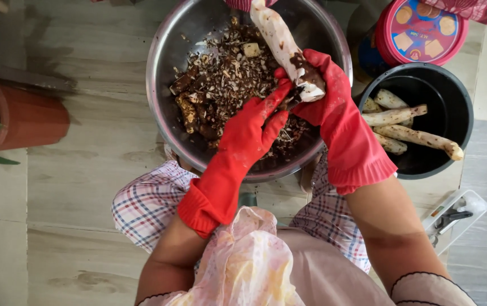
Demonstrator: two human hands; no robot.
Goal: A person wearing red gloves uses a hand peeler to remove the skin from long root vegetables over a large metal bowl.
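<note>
The right hand (322, 85), in a red glove, grips the dark end of a peeled root (277, 42) over the steel bowl (161, 73) of peelings. The left hand (255, 127), gloved too, pinches that end at its 7 o'clock. At 3 o'clock, a black pot (459, 96) holds peeled roots; at 1 o'clock sits a round pink-lidded tin (419, 34) picturing biscuits.

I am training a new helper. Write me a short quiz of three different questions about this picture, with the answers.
1. True or false: both hands wear red rubber gloves.
2. Which container holds the peeled roots? A. terracotta plant pot B. black bucket C. pink-lidded tin
3. What fills the steel bowl?

Key
1. True: the left hand works at the end of the cassava root that the right hand grips.
2. B, the black bucket.
3. Brown peelings and a few root pieces lie in the steel bowl.
</note>
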